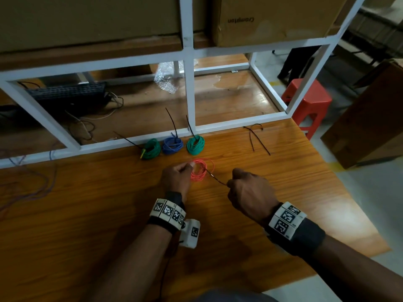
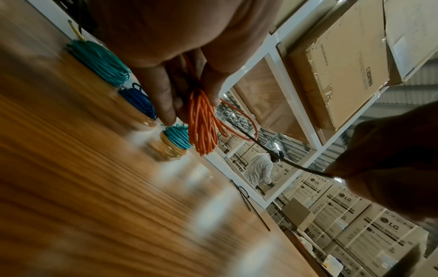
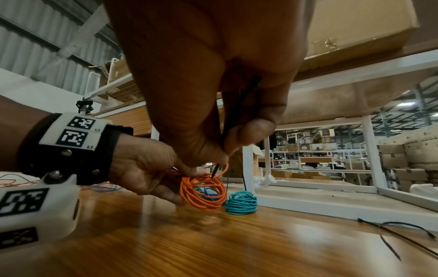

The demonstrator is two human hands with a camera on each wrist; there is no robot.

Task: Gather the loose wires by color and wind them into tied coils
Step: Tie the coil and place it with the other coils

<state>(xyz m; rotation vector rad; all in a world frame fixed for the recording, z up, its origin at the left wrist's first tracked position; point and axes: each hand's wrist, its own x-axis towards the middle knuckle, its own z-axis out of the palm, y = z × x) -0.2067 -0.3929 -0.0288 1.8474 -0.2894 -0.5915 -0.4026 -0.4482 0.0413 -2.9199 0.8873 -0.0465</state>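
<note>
1. We see our left hand [image 1: 177,177] pinching one side of the orange wire coil [image 1: 201,170], thumb and fingers curled round the bunched loops, just above the worktop [image 1: 109,214].
2. Our right hand [image 1: 248,192] pinches a black cable tie [image 1: 216,179] between thumb and forefinger; the tie runs taut from that hand to the orange coil, where its far end meets the loops.
3. The two hands are near each other, apart, joined only by the tie.
4. Beyond the orange coil, along the foot of the white shelf frame [image 1: 189,83], three tied coils lie in a row: a dark green coil [image 1: 151,148] on the left, a blue coil [image 1: 173,145] in the middle, a teal coil [image 1: 195,144] on the right, each with a black tie tail sticking up.
5. Spare black cable ties [image 1: 257,138] lie on the worktop, far right.
6. Loose red and blue wires [image 1: 28,182] trail at the far left.
</note>
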